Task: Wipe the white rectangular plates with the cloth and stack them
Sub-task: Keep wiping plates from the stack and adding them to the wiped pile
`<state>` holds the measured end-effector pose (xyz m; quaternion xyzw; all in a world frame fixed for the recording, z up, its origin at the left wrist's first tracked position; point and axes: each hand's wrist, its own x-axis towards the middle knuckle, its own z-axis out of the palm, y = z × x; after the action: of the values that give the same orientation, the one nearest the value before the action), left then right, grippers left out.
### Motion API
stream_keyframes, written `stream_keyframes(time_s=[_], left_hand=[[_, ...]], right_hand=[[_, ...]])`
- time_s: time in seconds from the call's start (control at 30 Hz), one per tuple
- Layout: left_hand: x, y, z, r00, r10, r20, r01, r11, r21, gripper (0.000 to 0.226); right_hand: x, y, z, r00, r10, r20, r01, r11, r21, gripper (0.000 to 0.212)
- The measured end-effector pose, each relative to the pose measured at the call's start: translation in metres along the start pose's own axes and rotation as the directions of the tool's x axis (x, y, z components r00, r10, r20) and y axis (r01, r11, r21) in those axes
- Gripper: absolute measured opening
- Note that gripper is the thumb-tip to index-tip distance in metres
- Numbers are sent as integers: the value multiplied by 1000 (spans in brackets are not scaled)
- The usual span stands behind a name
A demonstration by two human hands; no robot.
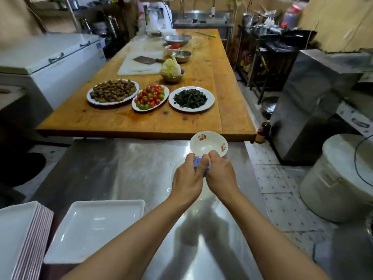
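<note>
My left hand [188, 178] and my right hand [219, 172] meet over the steel counter, both gripping a bunched blue cloth [198, 165] between them. Just beyond the knuckles a small white bowl [207, 143] with cherry prints tilts toward me; what holds it is hidden. A clear round basin [177, 168] lies under the hands. One white rectangular plate [94, 229] lies flat at the near left of the counter. A tall stack of white rectangular plates [22, 235] stands at the far left edge of the view.
Beyond the steel counter [121, 164] a wooden table [141, 122] carries three filled oval plates, metal bowls, a cabbage and a cutting board with a cleaver. A large white lidded pot [339, 178] and a steel cabinet stand on the right; a chest freezer is at the left.
</note>
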<state>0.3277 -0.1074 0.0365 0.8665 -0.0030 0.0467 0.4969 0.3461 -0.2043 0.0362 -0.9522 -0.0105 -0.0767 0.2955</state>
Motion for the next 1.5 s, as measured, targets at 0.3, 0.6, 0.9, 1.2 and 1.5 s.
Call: stream_keyframes(time_s=[0.3,0.6,0.9,1.2,1.5], left_hand=[[26,-30,14,1000,24,8,-24,997,75,13],[50,-30,7,758,-547,355,649,577,-496,43],[59,-13,7,855,-509,103,513,858,-20,45],[75,-33,12,984,146,100,-175,722,669,17],[78,-47,21,964,264,-13,-212,801,560,44]], right_hand=[[39,22,28,933,73,351,-74,997,-11,13],[21,32,27,960,-102,259,-40,870,491,38],[37,6,30,994,69,83,-98,903,418,31],[56,5,19,778,278,564,-596,611,520,25],[62,9,23,601,409,686,-792,418,445,23]])
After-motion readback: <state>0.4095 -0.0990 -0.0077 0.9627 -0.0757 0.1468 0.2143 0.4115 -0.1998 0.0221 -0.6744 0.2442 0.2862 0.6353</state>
